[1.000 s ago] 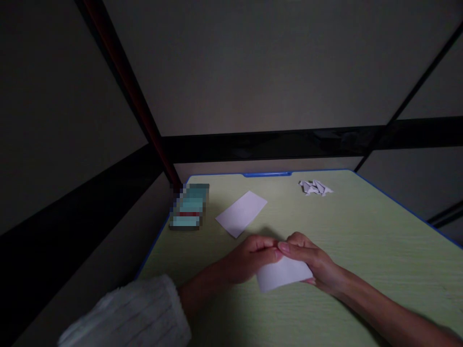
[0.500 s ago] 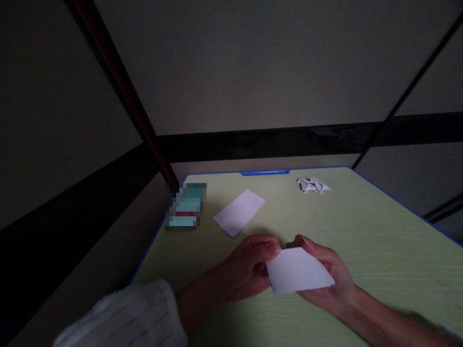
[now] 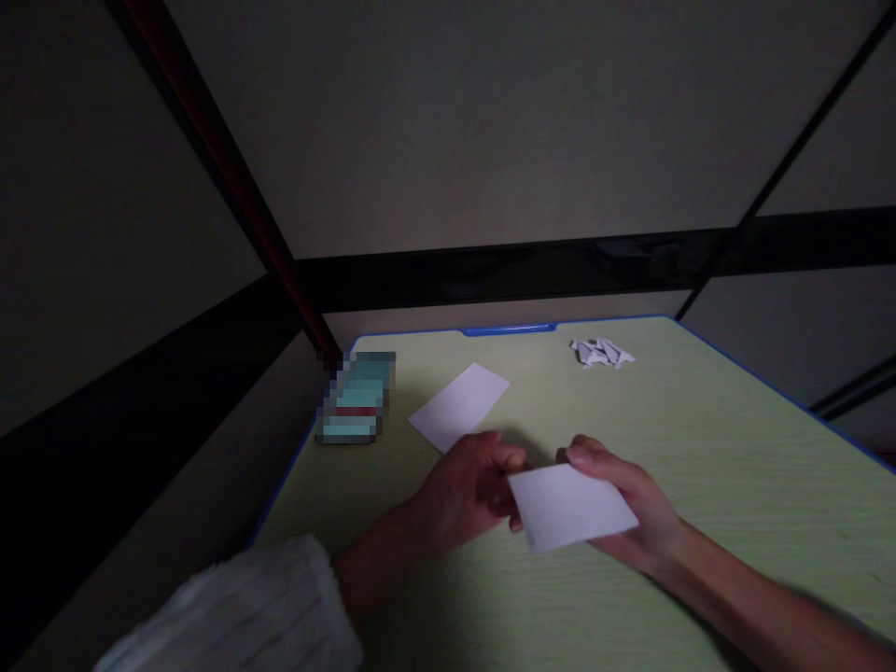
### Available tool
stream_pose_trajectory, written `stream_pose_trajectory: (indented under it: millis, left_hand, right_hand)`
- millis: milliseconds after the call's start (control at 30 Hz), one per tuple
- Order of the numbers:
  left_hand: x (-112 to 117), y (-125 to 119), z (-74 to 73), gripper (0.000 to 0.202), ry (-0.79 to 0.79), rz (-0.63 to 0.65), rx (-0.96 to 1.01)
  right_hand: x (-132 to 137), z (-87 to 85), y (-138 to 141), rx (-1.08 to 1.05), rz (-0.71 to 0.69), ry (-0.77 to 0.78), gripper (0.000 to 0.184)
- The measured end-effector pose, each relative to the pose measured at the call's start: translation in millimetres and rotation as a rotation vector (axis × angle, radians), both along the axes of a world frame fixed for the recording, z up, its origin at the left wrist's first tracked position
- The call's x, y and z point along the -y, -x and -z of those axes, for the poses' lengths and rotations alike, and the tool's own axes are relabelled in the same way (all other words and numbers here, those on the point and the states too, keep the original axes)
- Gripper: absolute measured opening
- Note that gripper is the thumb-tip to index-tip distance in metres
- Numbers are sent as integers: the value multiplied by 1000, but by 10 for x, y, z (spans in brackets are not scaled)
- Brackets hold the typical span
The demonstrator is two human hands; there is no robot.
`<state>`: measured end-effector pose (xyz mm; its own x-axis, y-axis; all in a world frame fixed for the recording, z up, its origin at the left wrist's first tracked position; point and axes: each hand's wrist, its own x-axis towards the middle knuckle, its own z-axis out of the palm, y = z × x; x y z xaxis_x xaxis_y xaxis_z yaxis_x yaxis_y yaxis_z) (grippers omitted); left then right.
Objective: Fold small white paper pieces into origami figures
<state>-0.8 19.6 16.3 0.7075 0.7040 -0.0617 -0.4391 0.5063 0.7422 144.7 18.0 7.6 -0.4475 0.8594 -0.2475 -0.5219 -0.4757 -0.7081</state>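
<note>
My right hand (image 3: 634,509) grips a white folded piece of paper (image 3: 574,509), thumb on its top edge and the other fingers behind it. The paper is held above the table, tilted towards me. My left hand (image 3: 466,490) is at the paper's left edge, with fingers loosely curled and apart; its thumb is off the paper's face. Whether a left fingertip still touches the back is hidden. Just beyond the left hand, a second white paper rectangle (image 3: 462,401) lies flat, its near corner partly covered by that hand.
A blue-edged, light wood-grain table (image 3: 714,439) extends under both hands. At its far left lies a pixelated phone-like rectangle (image 3: 357,397). Small folded white paper shapes (image 3: 600,353) sit at the far right. A dark-banded panel wall (image 3: 518,140) rises behind the table.
My left thumb has come off the paper's corner, and the left fingers have loosened. My right hand keeps hold of the paper. The whole view has shifted slightly.
</note>
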Motion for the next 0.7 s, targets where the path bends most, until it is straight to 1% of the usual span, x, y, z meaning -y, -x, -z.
stream_pose_trajectory:
  millis: [33,100,167,233,300,400,500,567,633,700]
  left_hand:
    - [-12,20,9,44,-13,18,-66]
    - [-20,62,20,43,-90,37,-203]
    - [-12,92,25,36,-170,30,-322]
    - [0,94,31,30,-185,23,-367]
    - [9,68,44,33,-144,15,-319]
    - [22,-1,71,36,-53,-5,-175]
    - [55,-55,91,34,53,-39,-31]
    - [81,-61,85,32,119,-52,39]
    - [96,-45,52,30,197,-97,76]
    - [88,-21,-2,28,275,-213,101]
  right_hand:
    - [14,3,14,42,-1,0,37]
    - [42,16,46,97,-8,-31,39]
    - [57,32,76,118,7,-63,40]
    - [58,42,96,99,14,-74,37]
    - [58,42,108,30,10,-56,33]
    - [76,37,111,-106,13,-4,27]
    - [111,37,95,-169,26,80,27]
    - [124,38,76,-200,4,104,28]
    - [110,34,59,-251,-42,53,31]
    - [67,25,52,-312,-68,-66,41]
